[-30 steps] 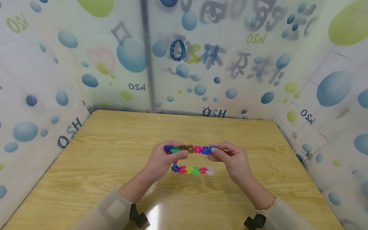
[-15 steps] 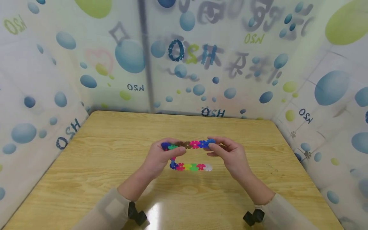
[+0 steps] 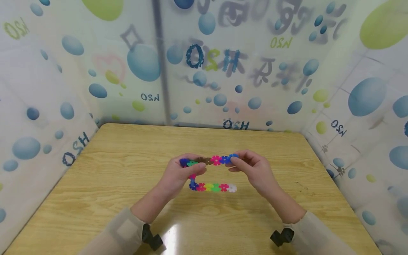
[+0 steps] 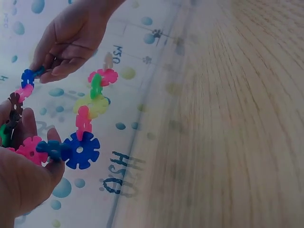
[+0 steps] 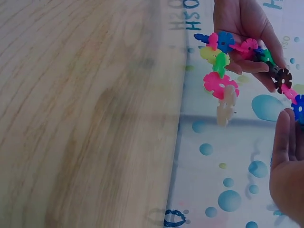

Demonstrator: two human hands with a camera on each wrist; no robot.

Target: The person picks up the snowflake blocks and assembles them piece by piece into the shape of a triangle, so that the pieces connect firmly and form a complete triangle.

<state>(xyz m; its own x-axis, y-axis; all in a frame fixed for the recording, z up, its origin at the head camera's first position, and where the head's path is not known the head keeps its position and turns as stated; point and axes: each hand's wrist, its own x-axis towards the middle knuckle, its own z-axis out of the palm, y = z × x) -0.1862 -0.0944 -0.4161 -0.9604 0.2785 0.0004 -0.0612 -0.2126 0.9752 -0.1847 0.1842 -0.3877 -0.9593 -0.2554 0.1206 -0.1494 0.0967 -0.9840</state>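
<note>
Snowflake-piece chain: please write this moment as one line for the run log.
left hand: pinches left end of snowflake-piece chain | right hand: pinches blue right end | lower row: hangs free, white piece last | below: wooden table

Wooden table (image 3: 111, 184), light grain, glare patch at near edge. Walls (image 3: 255, 71) left, far, right: pale sheeting, blue and green bubbles, mirrored lettering. Dark vertical seam far left.

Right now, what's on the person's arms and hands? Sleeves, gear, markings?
Both hands, left hand and right hand, are bare: no gloves or rings visible. Each forearm wears a pale beige sleeve. A black wrist-mounted camera sits at each cuff. No markings visible.
</note>
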